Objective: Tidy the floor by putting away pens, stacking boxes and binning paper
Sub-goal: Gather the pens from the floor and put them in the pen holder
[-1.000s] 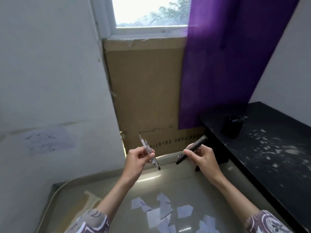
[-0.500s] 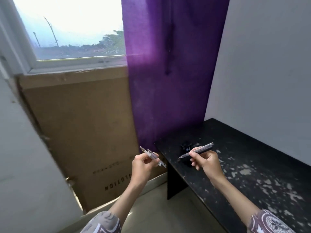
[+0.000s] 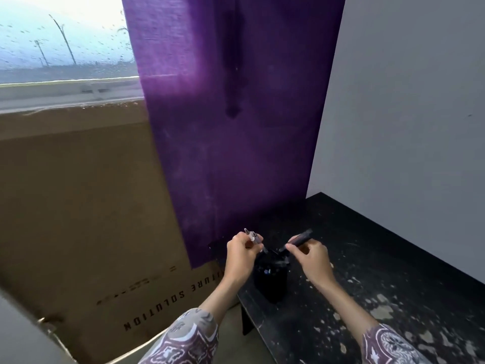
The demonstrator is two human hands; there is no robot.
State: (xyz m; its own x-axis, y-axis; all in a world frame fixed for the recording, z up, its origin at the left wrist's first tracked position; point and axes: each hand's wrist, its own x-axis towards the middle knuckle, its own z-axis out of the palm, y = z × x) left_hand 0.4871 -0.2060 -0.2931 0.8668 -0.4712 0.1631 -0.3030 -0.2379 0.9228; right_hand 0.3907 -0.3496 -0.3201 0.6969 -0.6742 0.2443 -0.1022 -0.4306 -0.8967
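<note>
My left hand (image 3: pixel 240 254) grips a clear-barrelled pen (image 3: pixel 254 238), tip slanting down to the right. A dark pen (image 3: pixel 298 239) is held in my right hand (image 3: pixel 313 258), its tip pointing down and left. Both pen tips hover just above the mouth of a black pen holder (image 3: pixel 271 281) that stands on the near left corner of a black table (image 3: pixel 380 271). The holder holds something pale inside; I cannot make out what. No paper or small boxes show in this view.
A purple curtain (image 3: pixel 231 127) hangs behind the holder. A large flat cardboard box (image 3: pixel 78 206) leans against the wall under the window (image 3: pixel 60 40). The black table has worn, flaking paint and runs along the grey right wall. A strip of floor shows below.
The view has swung up and right, away from the paper scraps on the floor. Both hands carried their pens over to the black table and now hover above the pen holder.
</note>
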